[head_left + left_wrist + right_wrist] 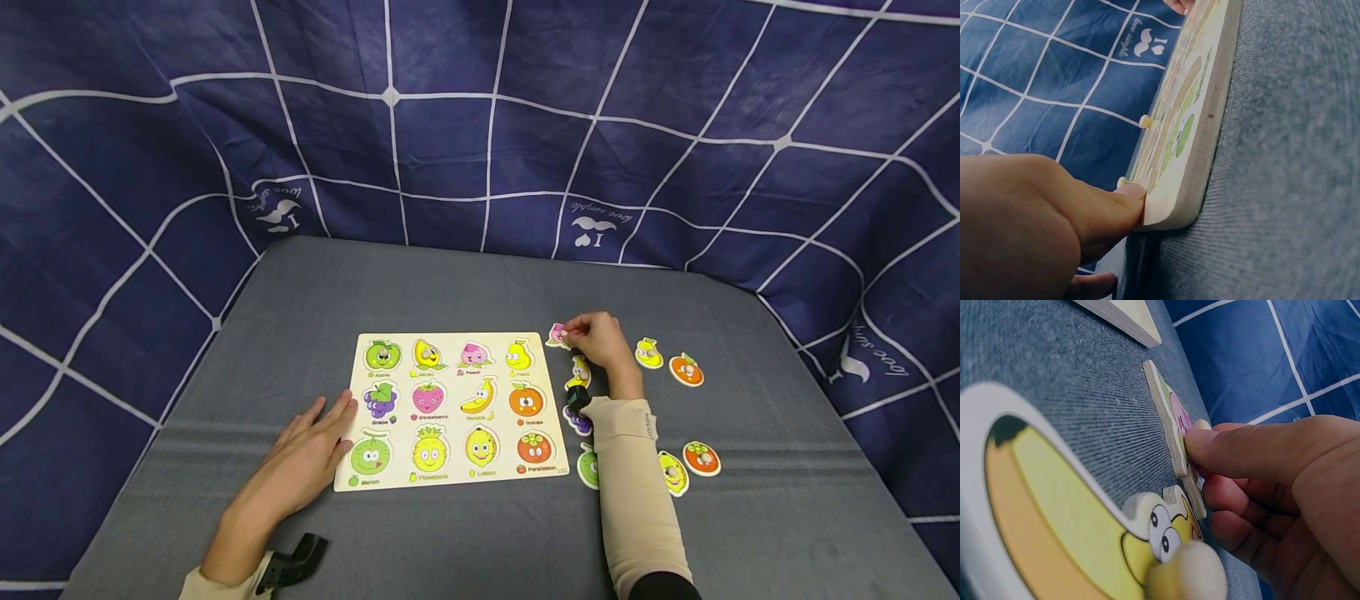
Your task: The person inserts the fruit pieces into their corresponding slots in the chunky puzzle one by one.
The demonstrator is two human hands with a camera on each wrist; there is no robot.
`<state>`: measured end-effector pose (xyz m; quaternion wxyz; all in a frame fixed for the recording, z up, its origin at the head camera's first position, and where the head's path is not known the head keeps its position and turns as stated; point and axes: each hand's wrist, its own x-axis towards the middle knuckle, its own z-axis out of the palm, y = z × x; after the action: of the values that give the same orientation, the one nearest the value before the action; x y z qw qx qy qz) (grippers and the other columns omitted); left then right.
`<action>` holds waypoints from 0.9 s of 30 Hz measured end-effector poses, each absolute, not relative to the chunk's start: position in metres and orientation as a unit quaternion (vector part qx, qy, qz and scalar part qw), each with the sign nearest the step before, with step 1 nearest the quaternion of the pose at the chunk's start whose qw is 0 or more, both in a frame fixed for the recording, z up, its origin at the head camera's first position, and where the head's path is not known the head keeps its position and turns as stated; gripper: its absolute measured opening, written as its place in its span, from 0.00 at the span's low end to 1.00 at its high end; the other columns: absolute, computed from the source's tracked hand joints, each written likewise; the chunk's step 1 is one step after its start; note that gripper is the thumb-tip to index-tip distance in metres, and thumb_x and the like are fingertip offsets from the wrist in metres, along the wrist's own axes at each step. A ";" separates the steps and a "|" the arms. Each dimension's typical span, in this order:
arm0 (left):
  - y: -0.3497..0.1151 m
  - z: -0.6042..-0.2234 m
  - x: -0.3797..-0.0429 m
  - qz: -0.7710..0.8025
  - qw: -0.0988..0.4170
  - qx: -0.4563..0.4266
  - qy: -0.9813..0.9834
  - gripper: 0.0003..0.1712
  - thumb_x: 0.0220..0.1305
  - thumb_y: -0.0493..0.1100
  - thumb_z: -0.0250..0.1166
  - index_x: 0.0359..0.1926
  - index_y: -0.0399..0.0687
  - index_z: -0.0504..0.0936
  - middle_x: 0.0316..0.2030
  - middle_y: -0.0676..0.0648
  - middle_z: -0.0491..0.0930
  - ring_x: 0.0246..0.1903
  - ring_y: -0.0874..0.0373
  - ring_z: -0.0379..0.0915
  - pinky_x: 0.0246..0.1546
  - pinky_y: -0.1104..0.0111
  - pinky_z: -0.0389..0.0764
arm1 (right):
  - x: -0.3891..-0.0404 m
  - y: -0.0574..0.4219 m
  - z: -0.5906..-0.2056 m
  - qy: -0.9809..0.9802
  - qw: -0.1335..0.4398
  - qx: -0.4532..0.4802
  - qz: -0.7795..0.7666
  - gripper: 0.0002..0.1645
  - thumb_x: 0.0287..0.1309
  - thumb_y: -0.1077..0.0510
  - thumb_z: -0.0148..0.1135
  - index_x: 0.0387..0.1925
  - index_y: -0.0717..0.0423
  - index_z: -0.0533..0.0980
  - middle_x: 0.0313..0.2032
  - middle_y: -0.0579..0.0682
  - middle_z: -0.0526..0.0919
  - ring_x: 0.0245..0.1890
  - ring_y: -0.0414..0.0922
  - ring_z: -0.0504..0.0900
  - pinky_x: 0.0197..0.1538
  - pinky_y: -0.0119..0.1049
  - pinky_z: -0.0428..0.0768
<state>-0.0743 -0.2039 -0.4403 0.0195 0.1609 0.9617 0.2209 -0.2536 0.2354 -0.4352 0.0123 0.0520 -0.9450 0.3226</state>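
A wooden fruit puzzle board (450, 417) with printed fruit pictures and labels lies flat. My left hand (311, 454) rests at its left edge with fingers extended, and the thumb (1113, 203) touches the board's corner in the left wrist view. Beyond the board's upper right corner, my right hand (600, 342) pinches a pink peach puzzle piece (557, 336) by its small knob between thumb and fingers. Close below that hand lies a banana piece (1054, 506) with a round knob (1194, 575). A grape piece (577, 421) and a green melon piece (588, 467) are partly hidden by the right forearm.
Right of the forearm lie a pear piece (648, 353), an orange piece (686, 369), a lemon piece (673, 473) and a persimmon piece (702, 458). The grey cloth-covered table (465, 542) is bordered by a blue checked curtain (450, 150) at the back and sides.
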 end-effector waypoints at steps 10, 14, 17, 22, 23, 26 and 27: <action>-0.204 -0.441 -0.073 0.220 0.017 0.163 0.962 0.31 0.68 0.36 0.62 0.69 0.32 0.66 0.70 0.36 0.62 0.68 0.28 0.53 0.60 0.31 0.56 | -0.253 0.235 -0.433 -0.945 0.012 0.056 0.322 0.07 0.55 0.64 0.71 0.34 0.65 0.85 0.25 0.51 0.84 0.25 0.41 0.76 0.32 0.33 0.74; -0.204 -0.441 -0.074 0.221 0.017 0.163 0.961 0.31 0.68 0.36 0.62 0.69 0.32 0.66 0.70 0.36 0.62 0.68 0.27 0.53 0.60 0.31 0.56 | -0.252 0.235 -0.431 -0.945 0.017 0.056 0.322 0.06 0.56 0.64 0.70 0.34 0.65 0.85 0.25 0.51 0.84 0.25 0.42 0.76 0.32 0.34 0.73; -0.204 -0.441 -0.073 0.222 0.019 0.163 0.961 0.31 0.68 0.36 0.62 0.69 0.32 0.67 0.70 0.35 0.62 0.68 0.27 0.53 0.59 0.31 0.56 | -0.251 0.234 -0.429 -0.945 0.021 0.052 0.323 0.06 0.56 0.64 0.70 0.34 0.65 0.85 0.25 0.52 0.84 0.26 0.43 0.76 0.32 0.34 0.73; -0.204 -0.441 -0.073 0.222 0.020 0.162 0.961 0.31 0.68 0.36 0.62 0.69 0.32 0.67 0.70 0.35 0.62 0.68 0.27 0.53 0.59 0.30 0.56 | -0.250 0.231 -0.425 -0.945 0.029 0.054 0.321 0.07 0.56 0.63 0.71 0.34 0.65 0.85 0.26 0.52 0.84 0.26 0.43 0.77 0.33 0.34 0.74; -0.204 -0.441 -0.073 0.222 0.019 0.163 0.961 0.31 0.68 0.36 0.62 0.69 0.32 0.67 0.70 0.35 0.62 0.68 0.27 0.53 0.59 0.30 0.56 | -0.249 0.231 -0.425 -0.945 0.031 0.054 0.321 0.07 0.56 0.62 0.71 0.34 0.64 0.85 0.26 0.52 0.84 0.26 0.43 0.77 0.33 0.34 0.74; -0.204 -0.441 -0.073 0.223 0.017 0.163 0.961 0.31 0.67 0.35 0.62 0.69 0.31 0.67 0.70 0.35 0.62 0.68 0.27 0.53 0.59 0.31 0.56 | -0.249 0.229 -0.422 -0.945 0.035 0.058 0.319 0.07 0.56 0.63 0.71 0.34 0.64 0.85 0.26 0.52 0.84 0.26 0.42 0.77 0.33 0.34 0.73; -0.205 -0.441 -0.073 0.223 0.017 0.163 0.961 0.31 0.67 0.36 0.62 0.69 0.31 0.67 0.70 0.35 0.62 0.68 0.27 0.53 0.59 0.30 0.56 | -0.248 0.228 -0.421 -0.945 0.036 0.059 0.319 0.07 0.55 0.63 0.71 0.34 0.64 0.85 0.26 0.51 0.84 0.26 0.42 0.77 0.32 0.34 0.73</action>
<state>-0.0733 -0.2045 -0.4412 0.0169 0.1635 0.9608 0.2232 -0.2485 0.2284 -0.4214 0.0358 0.0586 -0.9453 0.3190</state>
